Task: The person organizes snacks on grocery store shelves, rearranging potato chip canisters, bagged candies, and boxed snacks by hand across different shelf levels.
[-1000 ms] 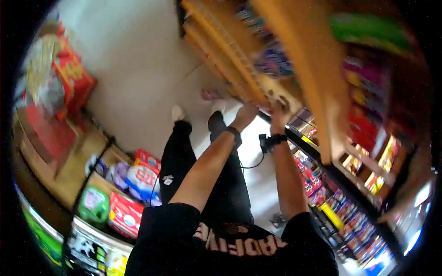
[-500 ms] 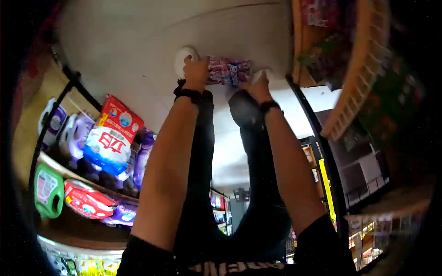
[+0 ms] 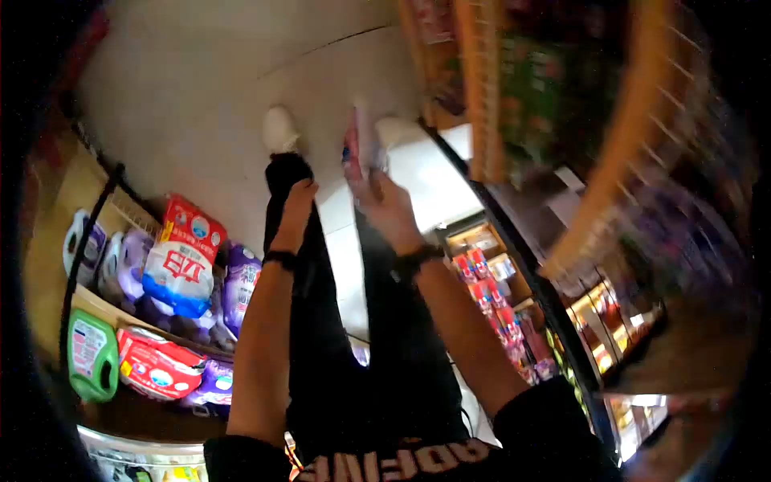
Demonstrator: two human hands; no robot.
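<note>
A pink-and-purple printed packet (image 3: pixel 353 153) is in my right hand (image 3: pixel 389 210), seen nearly edge-on and blurred. The fingers of that hand are closed on its near end. Over my left trouser leg, my left hand (image 3: pixel 295 207) is apart from the packet. Its fingers are too blurred and turned away to show whether they are curled or stretched, and no item shows in it. Both wrists wear dark bands. Beyond the hands, my light shoes (image 3: pixel 280 128) rest on the floor.
At left, a shelf (image 3: pixel 148 325) bears a red, white and blue bag (image 3: pixel 186 255), purple bottles (image 3: pixel 241 281), a green jug (image 3: pixel 92 353) and red packs (image 3: pixel 159 363). Wooden-railed racks (image 3: pixel 598 205) curve along the right. Red packages (image 3: pixel 494 301) sit on a lit shelf behind my right arm.
The packet has swung from flat between both hands to edge-on in my right hand. My left hand has let go. Both hands have drawn back toward my body, and the view has turned.
</note>
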